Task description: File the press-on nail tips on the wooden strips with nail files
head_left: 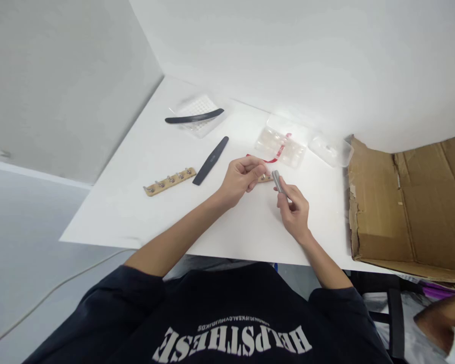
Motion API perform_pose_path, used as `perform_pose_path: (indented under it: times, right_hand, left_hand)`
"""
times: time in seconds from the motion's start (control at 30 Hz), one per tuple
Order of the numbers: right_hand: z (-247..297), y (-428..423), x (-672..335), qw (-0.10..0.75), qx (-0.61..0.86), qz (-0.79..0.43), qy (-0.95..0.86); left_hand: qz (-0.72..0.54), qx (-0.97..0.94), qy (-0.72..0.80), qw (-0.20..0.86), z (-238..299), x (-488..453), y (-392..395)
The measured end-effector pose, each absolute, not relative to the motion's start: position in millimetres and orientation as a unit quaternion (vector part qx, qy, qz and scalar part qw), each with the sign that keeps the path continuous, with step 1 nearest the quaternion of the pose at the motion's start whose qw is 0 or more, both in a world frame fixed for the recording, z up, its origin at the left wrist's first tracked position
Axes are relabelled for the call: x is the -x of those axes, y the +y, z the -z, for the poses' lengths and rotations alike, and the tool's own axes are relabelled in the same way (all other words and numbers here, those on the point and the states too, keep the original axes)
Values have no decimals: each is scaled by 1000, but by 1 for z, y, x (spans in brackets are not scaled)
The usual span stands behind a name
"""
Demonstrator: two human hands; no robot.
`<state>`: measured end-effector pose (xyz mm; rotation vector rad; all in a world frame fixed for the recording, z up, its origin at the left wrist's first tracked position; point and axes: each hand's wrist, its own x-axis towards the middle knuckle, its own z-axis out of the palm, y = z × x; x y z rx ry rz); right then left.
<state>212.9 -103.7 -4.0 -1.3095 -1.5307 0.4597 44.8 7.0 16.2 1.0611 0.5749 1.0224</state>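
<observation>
Nail file [276, 181], grey, pinched in the right hand [294, 210], meets a small wooden strip [264, 177] gripped by the left hand [240, 177] just above the white surface [155, 217]; filing appears under way, judged to call for short, steady strokes.

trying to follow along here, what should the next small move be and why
Probably a short stroke of the grey file in the right hand across the small wooden strip that the left hand pinches: the file's tip sits right at the strip's end, and both hands are close together.
</observation>
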Motion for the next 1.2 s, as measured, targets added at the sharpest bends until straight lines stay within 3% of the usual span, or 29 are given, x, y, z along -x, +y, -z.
perform_pose_path:
  times: [0.43, 1.2]
  right_hand:
    - [8, -103, -209, 519, 497, -28, -695]
    - [12, -100, -211, 461, 521, 36, -718]
  left_hand:
    - [-434, -461, 259, 729, -5, -52, 5]
    - [-408, -422, 312, 747, -7, -54, 1]
